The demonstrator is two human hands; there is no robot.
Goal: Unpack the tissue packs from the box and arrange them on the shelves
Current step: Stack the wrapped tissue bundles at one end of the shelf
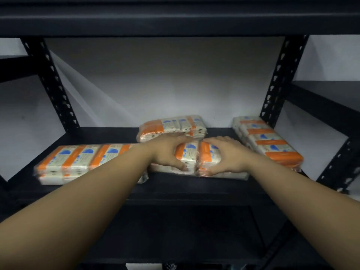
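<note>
Both hands reach onto a black metal shelf (194, 193) and meet on one tissue pack (196, 154) lying flat near the front edge, about midway along it. The left hand (165, 152) lies over the pack's left half with its fingers spread across the top toward the back and its thumb hooked down over the front edge, so it holds the pack. The right hand (228, 154) covers the right half in the same way, fingers over the top and thumb curled against the front face. The pack is wrapped in clear film and shows orange bands, pale panels and blue shapes; there is small print on the panels, but it is too blurred to read and no brand can be made out. Just behind it, toward the back edge, lies a second tissue pack (173, 126), its front edge close to the fingertips. A longer pack (78, 162) lies flat near the front left corner, partly hidden by the left forearm. Another pack (268, 141) lies along the right edge, running from the back corner toward the front. All carry the same orange, white and blue wrapping. A pale wall (165, 84) stands behind the shelf, and perforated black uprights (280, 78) frame it.
</note>
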